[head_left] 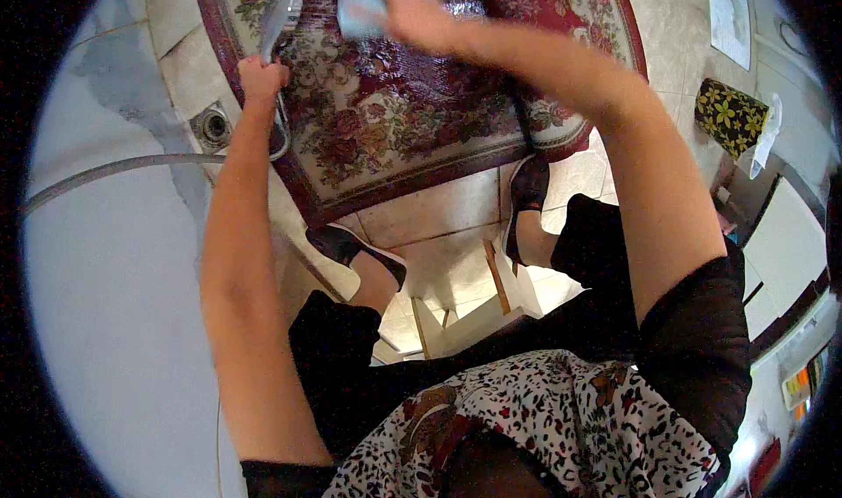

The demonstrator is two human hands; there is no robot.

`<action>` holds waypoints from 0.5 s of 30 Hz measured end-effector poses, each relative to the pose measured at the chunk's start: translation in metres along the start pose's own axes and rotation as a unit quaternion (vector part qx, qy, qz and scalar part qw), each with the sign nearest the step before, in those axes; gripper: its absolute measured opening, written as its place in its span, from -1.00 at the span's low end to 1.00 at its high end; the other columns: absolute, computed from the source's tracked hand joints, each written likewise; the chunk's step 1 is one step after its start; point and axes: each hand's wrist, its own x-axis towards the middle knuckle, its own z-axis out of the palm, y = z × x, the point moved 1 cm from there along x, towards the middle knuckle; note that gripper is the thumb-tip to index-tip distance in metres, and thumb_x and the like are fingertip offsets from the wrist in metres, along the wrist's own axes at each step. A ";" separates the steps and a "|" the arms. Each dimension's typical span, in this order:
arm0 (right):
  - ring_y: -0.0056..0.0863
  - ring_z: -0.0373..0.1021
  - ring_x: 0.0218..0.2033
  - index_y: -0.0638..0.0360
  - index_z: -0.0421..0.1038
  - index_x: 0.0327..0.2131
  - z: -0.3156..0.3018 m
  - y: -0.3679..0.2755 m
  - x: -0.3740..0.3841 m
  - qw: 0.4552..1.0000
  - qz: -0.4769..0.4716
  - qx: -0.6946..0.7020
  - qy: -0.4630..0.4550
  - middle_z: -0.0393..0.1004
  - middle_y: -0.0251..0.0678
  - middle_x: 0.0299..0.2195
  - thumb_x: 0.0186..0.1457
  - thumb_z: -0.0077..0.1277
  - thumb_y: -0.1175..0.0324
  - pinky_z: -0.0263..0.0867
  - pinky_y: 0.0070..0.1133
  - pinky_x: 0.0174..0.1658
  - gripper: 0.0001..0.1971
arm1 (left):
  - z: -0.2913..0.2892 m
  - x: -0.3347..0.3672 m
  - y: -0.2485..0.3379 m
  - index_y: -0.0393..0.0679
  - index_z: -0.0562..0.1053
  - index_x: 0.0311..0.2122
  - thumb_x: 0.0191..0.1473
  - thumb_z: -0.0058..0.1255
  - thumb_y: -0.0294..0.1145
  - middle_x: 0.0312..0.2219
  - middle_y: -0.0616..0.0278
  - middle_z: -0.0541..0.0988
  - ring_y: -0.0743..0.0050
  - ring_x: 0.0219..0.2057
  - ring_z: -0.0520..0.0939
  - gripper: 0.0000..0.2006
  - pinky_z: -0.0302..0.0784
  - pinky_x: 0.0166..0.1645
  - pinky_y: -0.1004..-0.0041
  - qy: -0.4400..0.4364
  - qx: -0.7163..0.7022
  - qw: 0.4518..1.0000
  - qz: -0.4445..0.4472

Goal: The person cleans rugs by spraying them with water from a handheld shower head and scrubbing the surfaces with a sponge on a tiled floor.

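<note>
A patterned red and cream carpet (346,134) lies on the tiled floor in front of me, with a wet sheen on its far middle part. My left hand (262,81) is closed round the handle of a shower head (282,17), held over the carpet's left side. Smeared by motion, my right hand (405,11) is at the far middle of the carpet. It holds a pale blue sponge-like block (360,11), whose exact kind is blurred. The fingers of that hand are partly cut off by the upper edge.
A grey hose (123,172) runs from the left toward the shower handle. Beside the carpet's left edge is a floor drain (212,126). To the right stands a black and yellow flowered bin (730,117) with a white liner. A white stool (474,327) is under me, between my feet.
</note>
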 end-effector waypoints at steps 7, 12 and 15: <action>0.01 -0.09 0.15 0.06 -0.03 0.15 -0.073 0.002 0.138 0.983 0.099 -0.149 0.051 -0.12 -0.02 0.17 0.10 -0.14 0.30 0.05 -0.22 0.08 -0.46 | 0.005 0.004 -0.024 -0.37 0.33 -0.58 -0.31 0.09 -0.50 -0.43 0.09 0.31 0.27 -0.59 0.44 -0.80 0.30 -0.60 0.36 -0.035 -0.010 0.999 0.004; 0.08 0.07 0.00 0.05 0.04 0.14 -0.030 0.012 0.040 0.963 -0.100 -0.230 0.096 0.06 -0.06 0.08 0.07 -0.13 0.38 0.04 -0.20 0.05 -0.47 | 0.003 -0.002 -0.016 -0.33 0.39 -0.60 -0.36 0.09 -0.51 -0.44 0.07 0.33 0.19 -0.56 0.44 -0.85 0.32 -0.56 0.31 -0.088 0.057 0.994 -0.026; -0.07 0.17 -0.14 -0.01 0.11 0.09 0.004 0.012 -0.063 0.947 -0.103 -0.296 0.068 0.13 -0.02 0.00 -0.16 0.09 0.23 0.18 -0.27 -0.12 -0.33 | 0.007 0.005 -0.008 -0.32 0.38 -0.60 -0.38 0.06 -0.52 -0.53 0.07 0.34 0.21 -0.64 0.44 -0.86 0.31 -0.56 0.31 -0.072 0.032 0.997 0.008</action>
